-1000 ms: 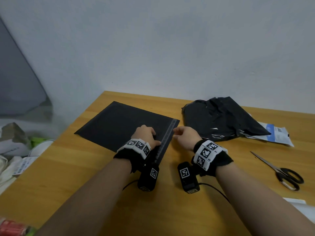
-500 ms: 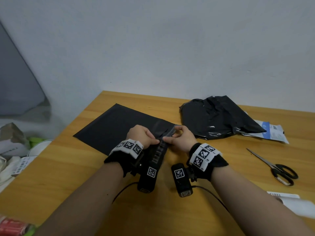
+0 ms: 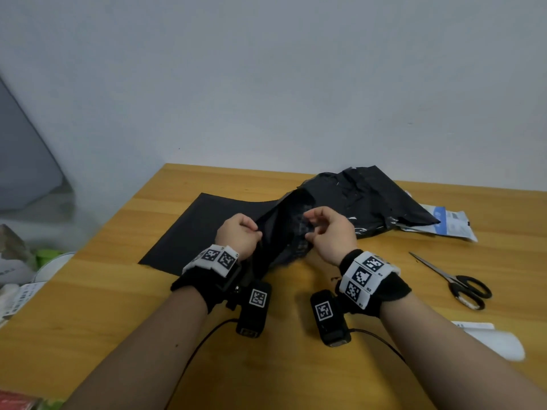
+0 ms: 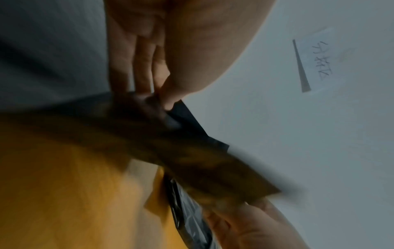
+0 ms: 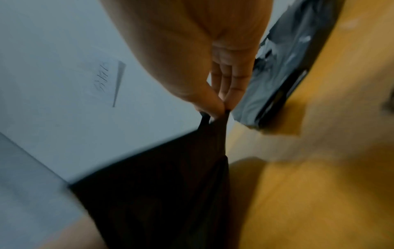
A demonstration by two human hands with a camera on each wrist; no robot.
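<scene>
My left hand (image 3: pixel 236 235) and right hand (image 3: pixel 331 235) each pinch one lip of the black mailer bag (image 3: pixel 201 229), lifting its near mouth between them while its length lies flat, running far-left across the surface (image 3: pixel 103 291).

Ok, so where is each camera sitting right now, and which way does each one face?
Head: worn on the head, looking forward and down at the table; both forearms, left hand and right hand pinching the black mailer.
Left wrist: on the left wrist, looking along the palm at its grip on the mailer's edge; the right hand shows too.
Right wrist: along the right palm at its pinch; crumpled bag beyond.
Shared: both wrist views show the wall note.
</scene>
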